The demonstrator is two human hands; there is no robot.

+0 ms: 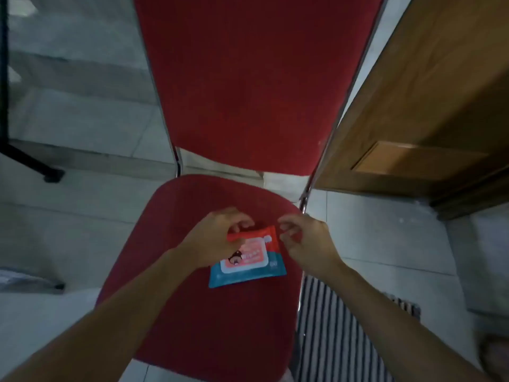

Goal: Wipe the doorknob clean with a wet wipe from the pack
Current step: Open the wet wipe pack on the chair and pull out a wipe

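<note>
Item: wet wipe pack [249,264], flat pouch, red along its far edge, blue along its near edge, white-bordered pink label flap in the middle. Location: lying on the seat of a red upholstered chair [209,321], slightly right of the seat's centre, toward the far half.

Left hand [217,238]: over the pack's far left corner, fingers curled down, thumb on the pack's left side; it covers that corner and appears to pinch or steady it, though a firm grasp cannot be told from this angle.

Right hand [305,239]: just beside the pack's far right corner, fingers loosely curled, holding nothing visible; whether a fingertip touches the pack cannot be told.

Chair back: red, upright at the far side, with a metal frame on both edges.

Surroundings: wooden door [429,106] at far right, panelled; no knob visible. Striped mat [338,332] on the pale tiled floor [77,216], near right of the chair. Black stand leg [30,158] at far left.
</note>
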